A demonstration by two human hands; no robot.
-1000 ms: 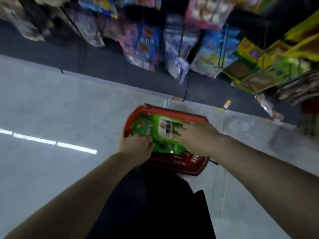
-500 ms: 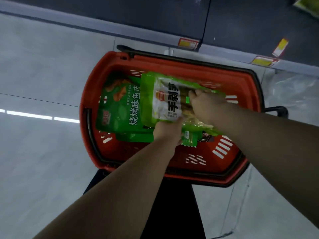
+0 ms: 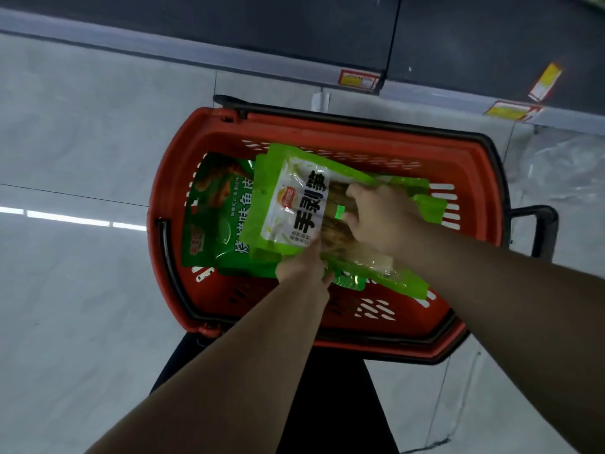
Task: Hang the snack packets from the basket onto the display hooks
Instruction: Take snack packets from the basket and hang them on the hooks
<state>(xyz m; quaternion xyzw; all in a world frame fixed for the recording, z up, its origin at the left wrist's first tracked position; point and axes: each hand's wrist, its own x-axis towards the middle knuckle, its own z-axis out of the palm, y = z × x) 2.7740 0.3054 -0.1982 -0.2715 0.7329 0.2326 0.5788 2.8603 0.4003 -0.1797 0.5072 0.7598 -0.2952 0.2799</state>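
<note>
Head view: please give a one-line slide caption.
Both hands, left hand and right hand, grip light-green snack packets over a red basket.

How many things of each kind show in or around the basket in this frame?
Red basket: 1
Light green packets, at least partly showing: 2, one on top, held by both hands, and one beneath it; more may be hidden
Dark green packets: 1
Hands: 2, left hand and right hand
Price tags on the shelf base: 3
Total: 9

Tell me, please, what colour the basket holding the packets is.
Red-orange with black handles; the basket shows in the head view.
</note>
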